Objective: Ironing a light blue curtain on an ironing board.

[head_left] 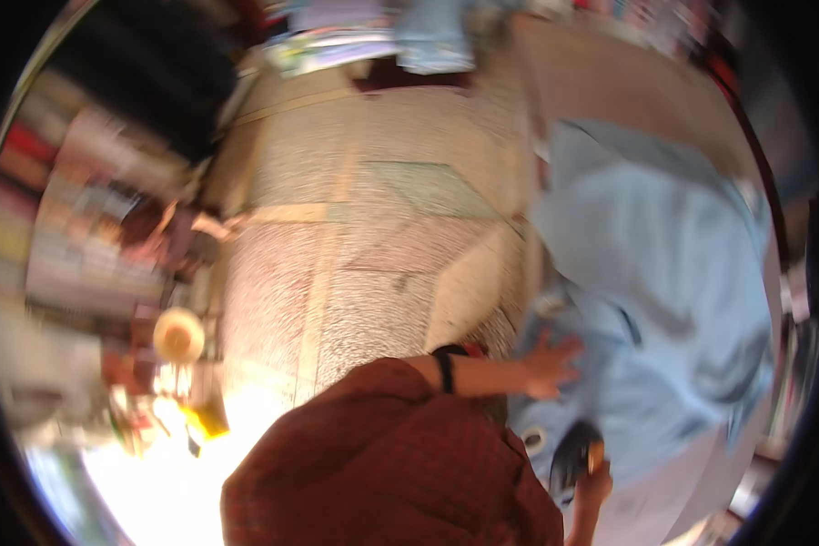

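A light-blue cloth garment [628, 232] lies spread and rumpled over the table [621, 82] on my right. My left hand [549, 362] rests on its near part with the fingers apart, and a dark band circles that wrist. Lower down, my right hand [592, 481] grips the orange-brown handle of a dark clothes iron [573, 454], which is over the cloth's near end. Blur hides whether the iron's sole touches the fabric. Beside the iron is a small white ring-shaped item [534, 439].
Patterned stone floor [382, 239] stretches left of the table. Another person [170, 235] is at the left, an arm reaching toward the floor. Folded cloths [382, 41] are piled at the far end. Strong sunlight washes out the lower left, near a round yellowish object [179, 335].
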The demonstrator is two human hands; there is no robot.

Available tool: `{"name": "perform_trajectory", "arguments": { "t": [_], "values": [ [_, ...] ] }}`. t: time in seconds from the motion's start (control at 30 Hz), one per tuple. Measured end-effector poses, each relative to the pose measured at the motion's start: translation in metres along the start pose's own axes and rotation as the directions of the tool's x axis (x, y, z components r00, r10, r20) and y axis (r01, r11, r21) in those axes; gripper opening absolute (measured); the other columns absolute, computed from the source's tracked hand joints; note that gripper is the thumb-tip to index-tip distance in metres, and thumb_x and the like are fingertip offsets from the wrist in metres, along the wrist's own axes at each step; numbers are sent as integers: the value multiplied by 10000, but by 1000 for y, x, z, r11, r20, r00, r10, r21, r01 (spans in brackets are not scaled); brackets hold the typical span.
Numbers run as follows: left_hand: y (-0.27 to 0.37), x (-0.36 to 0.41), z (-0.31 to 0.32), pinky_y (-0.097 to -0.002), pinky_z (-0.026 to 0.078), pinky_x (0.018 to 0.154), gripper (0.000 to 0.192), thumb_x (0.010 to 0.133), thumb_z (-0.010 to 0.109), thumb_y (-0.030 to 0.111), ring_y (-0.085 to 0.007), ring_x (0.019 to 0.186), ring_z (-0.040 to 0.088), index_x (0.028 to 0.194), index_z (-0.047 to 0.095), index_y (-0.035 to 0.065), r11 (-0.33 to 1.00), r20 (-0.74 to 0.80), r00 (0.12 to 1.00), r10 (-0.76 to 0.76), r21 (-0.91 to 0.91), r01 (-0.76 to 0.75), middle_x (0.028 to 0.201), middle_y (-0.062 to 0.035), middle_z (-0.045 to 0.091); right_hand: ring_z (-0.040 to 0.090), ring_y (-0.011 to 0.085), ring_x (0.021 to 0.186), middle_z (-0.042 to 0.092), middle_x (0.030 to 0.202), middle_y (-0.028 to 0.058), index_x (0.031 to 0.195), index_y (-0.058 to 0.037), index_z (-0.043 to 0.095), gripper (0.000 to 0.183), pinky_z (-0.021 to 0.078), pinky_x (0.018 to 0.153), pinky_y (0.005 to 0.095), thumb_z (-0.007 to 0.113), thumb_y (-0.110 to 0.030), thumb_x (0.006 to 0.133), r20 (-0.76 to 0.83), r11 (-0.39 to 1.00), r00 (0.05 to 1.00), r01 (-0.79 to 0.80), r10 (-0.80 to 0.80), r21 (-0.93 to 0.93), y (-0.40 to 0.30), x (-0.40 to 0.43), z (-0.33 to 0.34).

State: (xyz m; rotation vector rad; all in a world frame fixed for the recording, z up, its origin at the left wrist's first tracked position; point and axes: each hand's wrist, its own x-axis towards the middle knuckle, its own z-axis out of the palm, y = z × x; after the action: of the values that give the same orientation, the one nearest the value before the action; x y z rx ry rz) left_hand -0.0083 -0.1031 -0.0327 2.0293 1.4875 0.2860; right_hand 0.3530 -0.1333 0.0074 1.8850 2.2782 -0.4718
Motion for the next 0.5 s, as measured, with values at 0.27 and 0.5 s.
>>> {"name": "perform_trajectory", "arguments": {
  "t": [0.27, 0.5],
  "values": [
    [2, 0, 13, -772, 72, 1059, 570, 745, 736, 386, -390, 1491, 10, 1262, 599, 189, 998, -104, 994, 34, -45, -39, 1585, -210, 152, 651, 452, 793, 674, 883, 301, 924, 63, 689, 468, 501, 691, 514, 603, -395, 889, -69, 994, 996, 58, -52, 97, -93, 37, -69],
    [-14, 7, 21, -775, 90, 1045, 518, 698, 734, 309, -387, 1485, 50, 1189, 636, 177, 990, -131, 984, 124, -52, -132, 1551, -210, 234, 654, 464, 797, 670, 837, 318, 925, 83, 685, 771, 498, 701, 547, 501, -665, 889, -54, 982, 994, -81, 91, 168, -130, 89, -86]
  ]
}}
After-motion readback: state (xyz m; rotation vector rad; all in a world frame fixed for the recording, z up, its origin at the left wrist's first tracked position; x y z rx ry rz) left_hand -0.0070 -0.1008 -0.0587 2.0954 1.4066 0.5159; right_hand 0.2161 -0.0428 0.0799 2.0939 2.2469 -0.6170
